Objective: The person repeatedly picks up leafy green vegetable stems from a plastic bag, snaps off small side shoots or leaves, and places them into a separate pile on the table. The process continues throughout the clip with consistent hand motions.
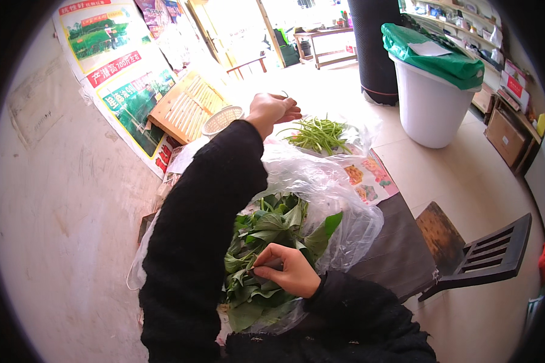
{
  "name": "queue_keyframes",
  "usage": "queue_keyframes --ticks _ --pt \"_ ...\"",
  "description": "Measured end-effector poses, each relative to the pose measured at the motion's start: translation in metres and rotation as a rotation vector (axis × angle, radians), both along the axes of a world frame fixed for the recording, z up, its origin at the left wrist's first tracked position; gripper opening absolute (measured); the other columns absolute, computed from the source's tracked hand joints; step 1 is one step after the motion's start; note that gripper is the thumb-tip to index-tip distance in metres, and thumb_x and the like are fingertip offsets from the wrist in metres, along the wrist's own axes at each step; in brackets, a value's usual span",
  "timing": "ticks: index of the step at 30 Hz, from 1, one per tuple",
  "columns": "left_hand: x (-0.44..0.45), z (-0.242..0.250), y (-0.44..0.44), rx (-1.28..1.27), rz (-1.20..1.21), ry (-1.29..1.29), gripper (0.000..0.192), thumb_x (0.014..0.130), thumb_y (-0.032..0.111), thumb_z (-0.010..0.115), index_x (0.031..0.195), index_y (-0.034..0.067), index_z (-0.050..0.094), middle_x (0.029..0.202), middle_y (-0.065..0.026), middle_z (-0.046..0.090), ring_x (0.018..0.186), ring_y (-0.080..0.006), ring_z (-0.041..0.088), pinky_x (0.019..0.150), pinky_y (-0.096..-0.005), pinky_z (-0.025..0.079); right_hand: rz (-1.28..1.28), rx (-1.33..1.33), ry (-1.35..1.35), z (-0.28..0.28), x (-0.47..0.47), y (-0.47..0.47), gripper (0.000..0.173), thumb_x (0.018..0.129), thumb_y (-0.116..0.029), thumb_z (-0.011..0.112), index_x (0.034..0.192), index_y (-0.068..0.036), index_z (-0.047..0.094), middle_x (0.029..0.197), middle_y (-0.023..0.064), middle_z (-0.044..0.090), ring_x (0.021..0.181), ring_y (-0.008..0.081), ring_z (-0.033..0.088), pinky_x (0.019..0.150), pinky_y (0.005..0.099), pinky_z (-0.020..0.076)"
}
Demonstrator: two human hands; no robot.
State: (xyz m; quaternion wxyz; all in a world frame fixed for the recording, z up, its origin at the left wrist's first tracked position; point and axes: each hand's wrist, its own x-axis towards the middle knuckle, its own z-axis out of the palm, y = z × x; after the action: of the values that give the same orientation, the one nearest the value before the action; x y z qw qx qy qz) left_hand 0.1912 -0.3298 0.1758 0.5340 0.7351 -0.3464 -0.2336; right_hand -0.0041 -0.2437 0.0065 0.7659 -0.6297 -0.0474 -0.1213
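My left hand (pixel 276 110) is stretched far forward over the table, beside a white plastic basket (pixel 222 120). A thin green stem shows above its knuckles; whether the fingers grip it is unclear. To its right lies a pile of green stems (pixel 320 134) on clear plastic. My right hand (pixel 287 269) is at a heap of leafy greens (pixel 272 231), thumb and forefinger pinched together on a stem or leaf among them. The greens lie in an open clear plastic bag (pixel 345 222). My left sleeve hides the heap's left side.
A slatted wooden chair back (pixel 188 106) leans near the postered wall on the left. A dark wooden chair (pixel 490 254) stands at the table's (pixel 395 236) right side. Beyond are a white bin (pixel 431 104) with a green liner, a black roll (pixel 374 50) and a bench (pixel 331 34).
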Motion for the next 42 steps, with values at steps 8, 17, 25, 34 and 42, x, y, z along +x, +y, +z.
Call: queue_keyframes --ticks 8,17,25,34,42 --pt "-0.060 -0.020 0.166 0.044 -0.190 -0.056 0.028 0.094 0.027 0.051 0.105 0.002 0.058 0.098 -0.0068 0.067 0.093 -0.0130 0.061 0.079 -0.0249 0.045 -0.183 -0.096 -0.061 0.005 -0.002 0.001 0.014 0.079 -0.003 0.068 0.089 0.001 0.059 0.083 0.0084 0.066 0.081 0.0136 0.063 0.072 0.0275 0.0496" --pt "-0.110 -0.097 0.283 -0.054 0.077 0.418 0.025 0.092 0.021 0.057 0.106 0.002 0.064 0.098 -0.0036 0.065 0.088 -0.0108 0.063 0.070 -0.0202 0.049 -0.163 0.083 0.038 0.012 -0.006 0.004 0.023 0.077 0.004 0.068 0.099 0.001 0.061 0.085 0.0056 0.067 0.069 0.0083 0.061 0.057 0.0203 0.0482" --pt "-0.095 -0.126 0.279 -0.048 -0.028 0.413 0.023 0.093 0.018 0.055 0.106 0.001 0.062 0.093 -0.0035 0.065 0.085 -0.0110 0.064 0.067 -0.0203 0.050 -0.161 -0.181 -0.169 0.009 -0.006 0.002 0.016 0.073 0.006 0.069 0.087 -0.001 0.068 0.089 0.0079 0.066 0.085 0.0136 0.061 0.072 0.0247 0.0510" --pt "-0.096 -0.136 0.281 -0.204 0.080 0.295 0.018 0.089 0.008 0.059 0.104 -0.001 0.060 0.095 -0.0071 0.065 0.080 -0.0127 0.065 0.064 -0.0213 0.050 -0.087 -0.295 -0.055 0.015 -0.009 0.008 0.018 0.072 0.004 0.070 0.089 -0.003 0.069 0.089 0.0038 0.069 0.079 0.0137 0.058 0.070 0.0252 0.0491" --pt "-0.100 -0.141 0.283 -0.242 0.123 0.295 0.022 0.085 0.003 0.063 0.106 -0.002 0.058 0.094 -0.0070 0.063 0.081 -0.0127 0.065 0.063 -0.0206 0.050 -0.127 -0.503 -0.185 0.018 -0.006 0.010 0.018 0.066 0.005 0.073 0.081 -0.002 0.068 0.089 0.0109 0.070 0.075 0.0150 0.056 0.066 0.0257 0.0449"
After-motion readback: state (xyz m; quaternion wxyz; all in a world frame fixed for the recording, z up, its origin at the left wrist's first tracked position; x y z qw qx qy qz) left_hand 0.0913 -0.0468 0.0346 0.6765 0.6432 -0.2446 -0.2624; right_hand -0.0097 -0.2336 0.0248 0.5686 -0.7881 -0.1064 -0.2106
